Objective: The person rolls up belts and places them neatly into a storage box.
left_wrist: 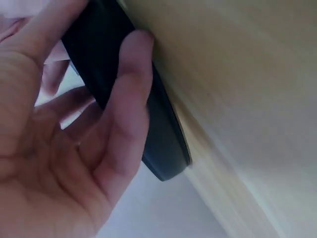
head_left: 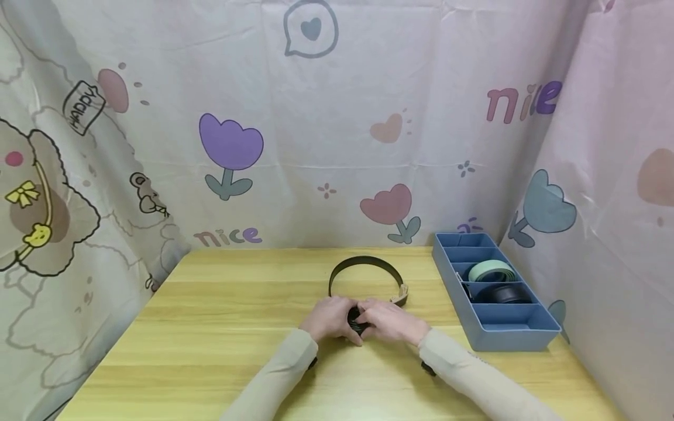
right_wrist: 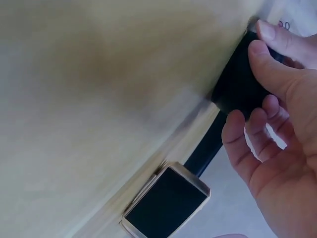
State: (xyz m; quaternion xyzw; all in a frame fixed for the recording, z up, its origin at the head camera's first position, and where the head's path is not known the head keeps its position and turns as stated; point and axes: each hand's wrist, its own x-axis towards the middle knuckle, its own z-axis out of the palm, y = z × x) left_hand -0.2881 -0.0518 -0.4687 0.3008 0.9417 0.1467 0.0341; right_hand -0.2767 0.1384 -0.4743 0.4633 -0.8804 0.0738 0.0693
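Observation:
A black belt [head_left: 356, 320], rolled into a coil, stands on the table between both hands. My left hand [head_left: 330, 318] grips the coil from the left, its thumb at the near side; the left wrist view shows curled fingers along the dark strap [left_wrist: 166, 148]. From the right, my right hand [head_left: 392, 323] holds the same coil, thumb and fingers bent about the black roll [right_wrist: 237, 82]. Just beyond the hands lies a second dark belt [head_left: 365, 260], looped on its edge. Its gold-framed buckle [right_wrist: 166, 201] shows large in the right wrist view.
A blue-grey divided box [head_left: 518, 342] stands at the right of the wooden table [head_left: 221, 304]. A rolled light green belt [head_left: 492, 270] and a rolled black belt [head_left: 502, 294] sit in separate compartments. A printed curtain [head_left: 316, 117] hangs behind the table.

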